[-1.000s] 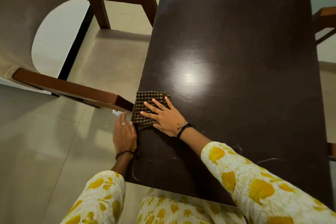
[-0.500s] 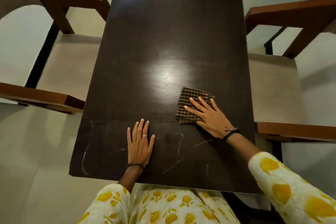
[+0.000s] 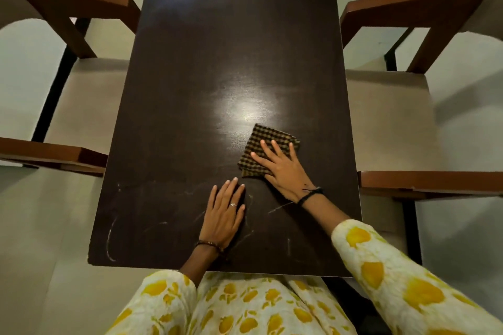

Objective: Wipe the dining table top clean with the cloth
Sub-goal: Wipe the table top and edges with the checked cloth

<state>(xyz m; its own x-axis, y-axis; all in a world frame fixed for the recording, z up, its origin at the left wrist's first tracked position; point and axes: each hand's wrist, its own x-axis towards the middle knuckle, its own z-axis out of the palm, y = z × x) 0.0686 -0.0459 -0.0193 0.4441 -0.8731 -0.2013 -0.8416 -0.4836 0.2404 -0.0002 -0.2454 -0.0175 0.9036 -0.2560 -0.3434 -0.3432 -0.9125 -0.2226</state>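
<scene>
Counter: a dark brown rectangular top [image 3: 217, 62] runs from the top centre of the frame down to the lower centre, with a bright glare spot near its middle.
Cloth: a small folded brown-and-tan checked cloth [image 3: 265, 139] lies flat on the counter, right of centre in the frame and just below the glare spot.
Right hand: the right hand [image 3: 283, 168] lies palm down on the lower right part of the cloth, its fingers [image 3: 268, 148] straight and spread, pressing the fabric to the surface without curling round it; a dark band sits at the wrist.
Left hand: the left hand [image 3: 223, 215] rests flat on the bare counter at lower centre, fingers straight and close together, holding nothing; it sits just below and left of the cloth, apart from it. A ring shows on one finger and a beaded band at the wrist.
Marks: pale chalky streaks [image 3: 110, 242] cross the lower part of the counter, around and beside the left hand.
Chairs: a wooden-armed chair [image 3: 81, 3] stands at the left of the frame and another [image 3: 419, 0] at the right.
Clothing: white sleeves with yellow blotches [image 3: 394, 275] fill the bottom of the frame.
</scene>
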